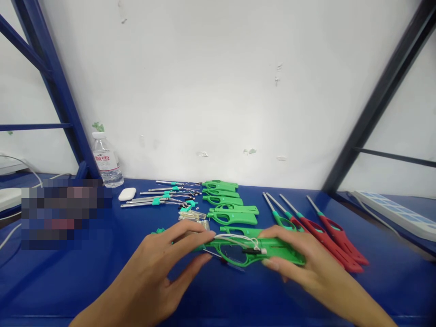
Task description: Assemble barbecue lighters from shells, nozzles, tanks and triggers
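A green lighter casing half [282, 250] is held up above the table with its open inside facing me. White wires [235, 237] loop over its trigger opening, and a small black part with a pale tip [254, 251] lies in it. My right hand [306, 259] grips the casing's wide handle end between fingers and thumb. At the narrow front end, my left hand [163, 268] closes fingers and thumb round the casing and wires; the exact contact is partly hidden. Just below, a thin screwdriver-like rod with a clear handle [235, 267] lies on the table.
Behind my hands lie several green casing halves [235, 218], metal lighter tubes with wires [146, 201] and small clear parts [192, 215]. Red-and-green lighters [340, 236] lie on the right. A water bottle [107, 163] and white case [127, 194] stand left on the blue table [112, 254].
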The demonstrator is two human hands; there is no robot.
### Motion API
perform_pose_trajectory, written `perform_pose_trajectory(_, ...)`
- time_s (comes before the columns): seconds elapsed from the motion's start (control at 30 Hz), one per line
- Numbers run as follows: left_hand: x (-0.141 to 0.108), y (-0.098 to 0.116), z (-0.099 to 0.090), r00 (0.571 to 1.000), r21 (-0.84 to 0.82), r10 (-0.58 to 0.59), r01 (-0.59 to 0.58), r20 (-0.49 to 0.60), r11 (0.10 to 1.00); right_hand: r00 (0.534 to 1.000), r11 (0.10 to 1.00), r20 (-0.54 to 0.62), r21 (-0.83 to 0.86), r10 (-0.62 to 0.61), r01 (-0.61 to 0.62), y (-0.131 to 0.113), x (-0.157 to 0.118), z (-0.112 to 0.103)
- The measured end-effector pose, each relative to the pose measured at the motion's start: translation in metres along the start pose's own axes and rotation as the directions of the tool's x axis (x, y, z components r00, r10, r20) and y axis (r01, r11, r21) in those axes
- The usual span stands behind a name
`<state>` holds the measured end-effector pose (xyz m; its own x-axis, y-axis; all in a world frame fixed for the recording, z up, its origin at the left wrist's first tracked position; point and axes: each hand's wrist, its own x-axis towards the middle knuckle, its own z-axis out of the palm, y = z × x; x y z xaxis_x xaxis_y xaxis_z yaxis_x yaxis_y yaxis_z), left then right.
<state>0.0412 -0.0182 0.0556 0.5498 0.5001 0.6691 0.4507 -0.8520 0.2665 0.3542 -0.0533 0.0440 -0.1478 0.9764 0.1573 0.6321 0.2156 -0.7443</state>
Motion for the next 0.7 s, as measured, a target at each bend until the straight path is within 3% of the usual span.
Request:
perform_pose_trajectory(0.2,-0.005,-0.006,0.003,0.998,-0.083,-0.031,0.035,0.047,0.996,0.998,0.990,-0.013,-0.128,-0.058,0.056,-0.004,0.002,0.000)
perform_pose_trajectory(0.47,-0.007,-0.008,0.001,0.985,-0.179,-0.105,0.129,0.136,0.975,0.999,1.000,0.051,-0.012,-0.012,0.013,0.005,0.000,0.002)
perform_pose_trajectory(0.7,0.002,-0.007,-0.003,0.971,-0.271,-0.133,0.184,0.198,0.945,0.998,0.997,0.025,-0.052,-0.050,0.051,0.002,0.003,0.001)
